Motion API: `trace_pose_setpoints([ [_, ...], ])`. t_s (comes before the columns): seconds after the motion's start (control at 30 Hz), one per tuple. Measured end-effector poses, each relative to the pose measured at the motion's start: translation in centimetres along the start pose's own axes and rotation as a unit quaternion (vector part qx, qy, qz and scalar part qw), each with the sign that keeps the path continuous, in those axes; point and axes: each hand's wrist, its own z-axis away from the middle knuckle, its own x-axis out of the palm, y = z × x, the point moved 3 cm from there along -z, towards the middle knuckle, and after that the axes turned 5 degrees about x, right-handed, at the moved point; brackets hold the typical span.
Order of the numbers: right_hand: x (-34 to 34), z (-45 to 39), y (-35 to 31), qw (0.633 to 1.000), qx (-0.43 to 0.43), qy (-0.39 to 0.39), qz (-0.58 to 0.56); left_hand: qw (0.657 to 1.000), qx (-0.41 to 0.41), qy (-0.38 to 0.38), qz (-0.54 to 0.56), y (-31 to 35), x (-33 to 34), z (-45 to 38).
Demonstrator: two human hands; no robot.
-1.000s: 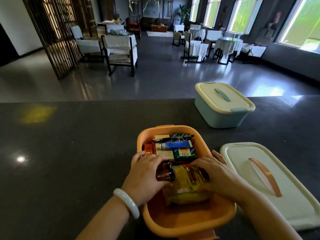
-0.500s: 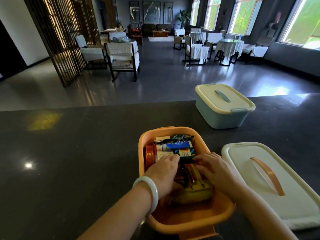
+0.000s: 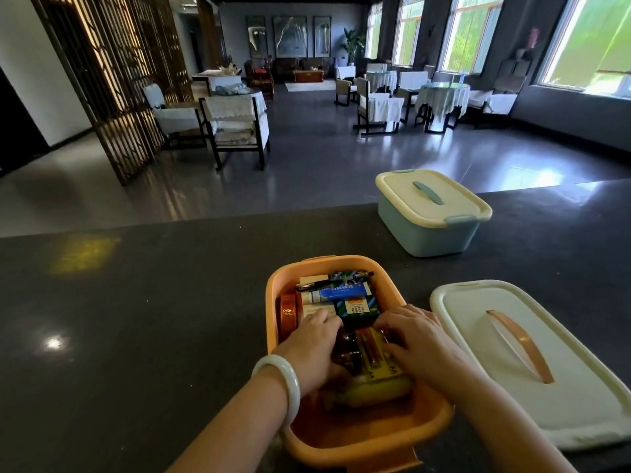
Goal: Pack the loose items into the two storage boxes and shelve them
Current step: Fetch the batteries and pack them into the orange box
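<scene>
An open orange storage box sits on the dark counter in front of me, with several small items packed at its far end. Both my hands are inside it. My left hand, with a pale bangle on the wrist, lies flat beside a dark brown bottle, its fingertips touching a white carton. My right hand lies on a yellow battery pack, fingertips curled over its far end. The box's cream lid, with an orange handle, lies flat to the right. A blue storage box with its lid on stands further back.
The dark counter stretches left of the boxes, and its far edge runs just behind the blue box. Beyond it lies a dining room with chairs and covered tables, and a wooden lattice screen at the left.
Both hands slid toward the box's far end, moving the bottle and the battery pack up against the packed items. My left hand went from gripping the bottle to lying flat beside it.
</scene>
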Motion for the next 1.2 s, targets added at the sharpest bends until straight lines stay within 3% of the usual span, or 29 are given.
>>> trace_pose_setpoints([
  [1.07, 0.4, -0.3, -0.3, 0.993, -0.024, -0.024, 0.112, 0.995, 0.029, 0.015, -0.091, 0.3, 0.1, 0.4],
  [1.2, 0.1, -0.3, -0.7, 0.994, -0.022, -0.015, 0.105, 0.991, 0.045, 0.047, -0.118, 0.8, -0.7, 0.7],
])
